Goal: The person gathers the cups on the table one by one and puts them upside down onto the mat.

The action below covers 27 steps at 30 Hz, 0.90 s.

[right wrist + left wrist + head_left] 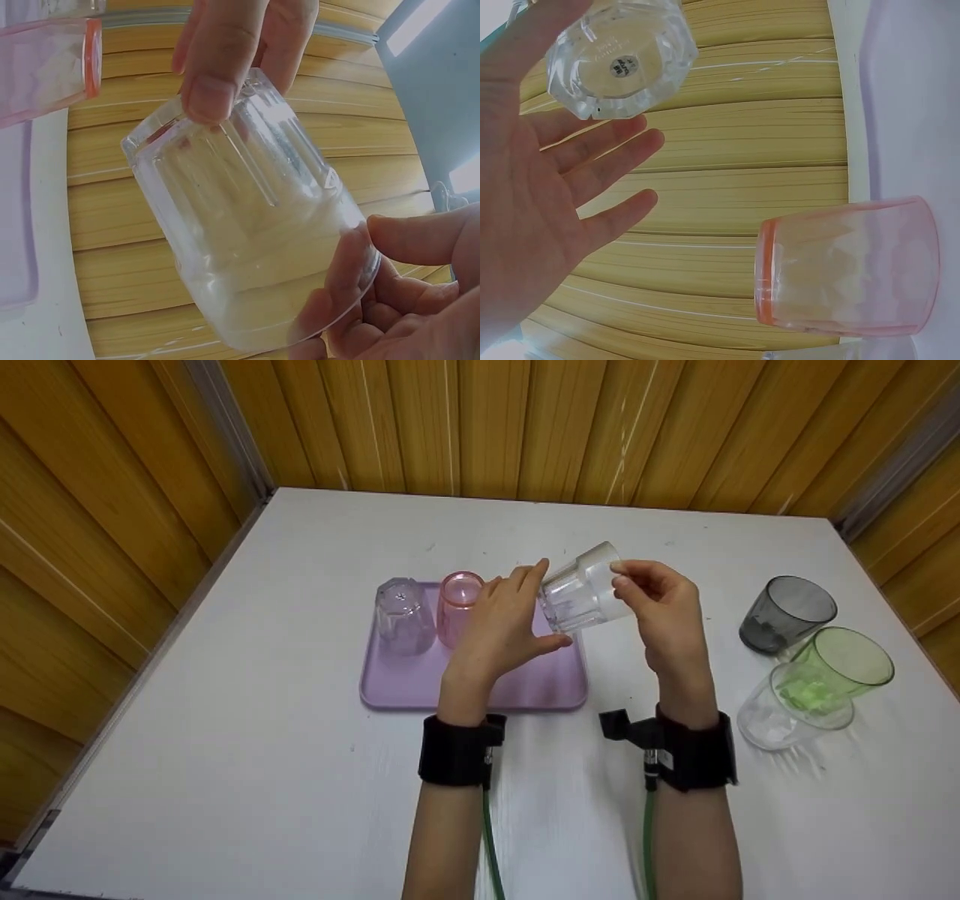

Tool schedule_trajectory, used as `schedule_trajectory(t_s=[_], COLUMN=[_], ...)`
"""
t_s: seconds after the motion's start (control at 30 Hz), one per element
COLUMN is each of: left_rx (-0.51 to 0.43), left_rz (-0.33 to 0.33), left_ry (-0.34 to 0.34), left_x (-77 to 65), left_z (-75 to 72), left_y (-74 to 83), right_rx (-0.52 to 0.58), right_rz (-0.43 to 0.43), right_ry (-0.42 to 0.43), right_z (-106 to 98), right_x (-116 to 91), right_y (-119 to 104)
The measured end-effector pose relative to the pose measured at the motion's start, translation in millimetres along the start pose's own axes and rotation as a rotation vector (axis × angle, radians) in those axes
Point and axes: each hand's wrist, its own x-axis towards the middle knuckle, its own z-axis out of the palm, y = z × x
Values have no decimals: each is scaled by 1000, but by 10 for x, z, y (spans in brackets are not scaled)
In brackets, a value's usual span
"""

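A clear drinking glass (581,594) is held tilted in the air above the tray's right side, its base toward the left hand. My right hand (664,611) pinches its rim between thumb and fingers, also plain in the right wrist view. Around the base, my left hand (499,622) spreads its thumb and fairly straight fingers; in the left wrist view the fingers (619,169) extend beside the glass base (622,60). Under the left hand, a pink glass (454,619) stands upside down on a purple tray (525,701), partly hidden by that hand.
Another clear faceted glass (405,619) stands upside down on the tray's left. On the white table (225,735) at right, a grey glass (787,611), a green glass (862,656) and a clear glass (772,720) stand upright close together. Wood-patterned walls (487,427) surround the table.
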Motion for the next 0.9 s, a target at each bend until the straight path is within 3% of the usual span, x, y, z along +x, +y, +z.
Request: schedule_trajectory(t_s=[0.9], left_rx=[-38], left_rz=[-10], left_ry=[-16], left_x=[6], left_z=[-28], left_y=[5], right_rx=[89], right_rz=[46], right_ry=[-51], right_z=[-7], right_x=[-16], right_y=[-31])
